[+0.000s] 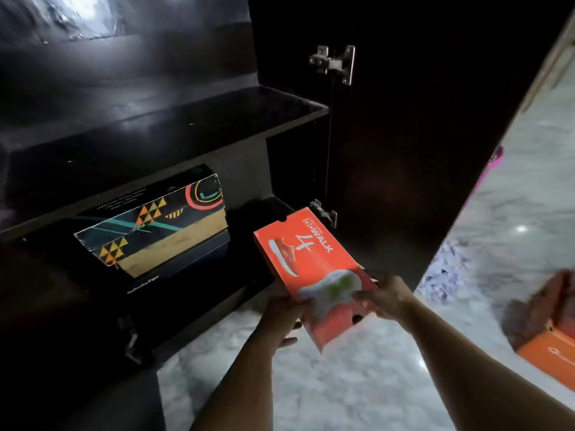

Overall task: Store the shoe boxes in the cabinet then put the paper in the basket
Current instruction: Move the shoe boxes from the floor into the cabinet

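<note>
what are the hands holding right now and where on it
The orange shoe box, held by its near end: left hand under the left edge, right hand on the right edge.

Home interior: dark wooden cabinet (161, 119) with hinged door (404, 119), marble floor (357, 384), shoe boxes (152, 222).

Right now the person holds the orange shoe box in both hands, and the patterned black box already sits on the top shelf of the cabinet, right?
Not quite. The head view shows the patterned black box on the lower shelf; the upper shelf above it holds no box. The rest stands: the left hand and right hand both hold the orange shoe box.
</note>
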A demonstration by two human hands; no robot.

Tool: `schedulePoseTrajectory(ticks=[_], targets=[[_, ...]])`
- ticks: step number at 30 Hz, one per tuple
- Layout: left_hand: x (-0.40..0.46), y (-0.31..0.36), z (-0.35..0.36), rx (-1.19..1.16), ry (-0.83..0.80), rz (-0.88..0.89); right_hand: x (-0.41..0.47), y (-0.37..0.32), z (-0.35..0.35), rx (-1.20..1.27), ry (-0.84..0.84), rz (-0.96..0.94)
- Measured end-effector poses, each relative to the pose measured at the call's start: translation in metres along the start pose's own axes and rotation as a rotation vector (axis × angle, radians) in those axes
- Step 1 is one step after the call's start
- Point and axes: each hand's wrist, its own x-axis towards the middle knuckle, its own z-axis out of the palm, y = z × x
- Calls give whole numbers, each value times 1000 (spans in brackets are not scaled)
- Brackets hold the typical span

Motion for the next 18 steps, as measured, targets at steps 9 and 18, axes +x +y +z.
schedulePoseTrajectory(ticks=[9,18], targets=[[113,40,-19,-126,151,277,138,-49,62,-81,29,-347],[219,34,-52,35,500,390,240,-40,127,-78,-47,-305]])
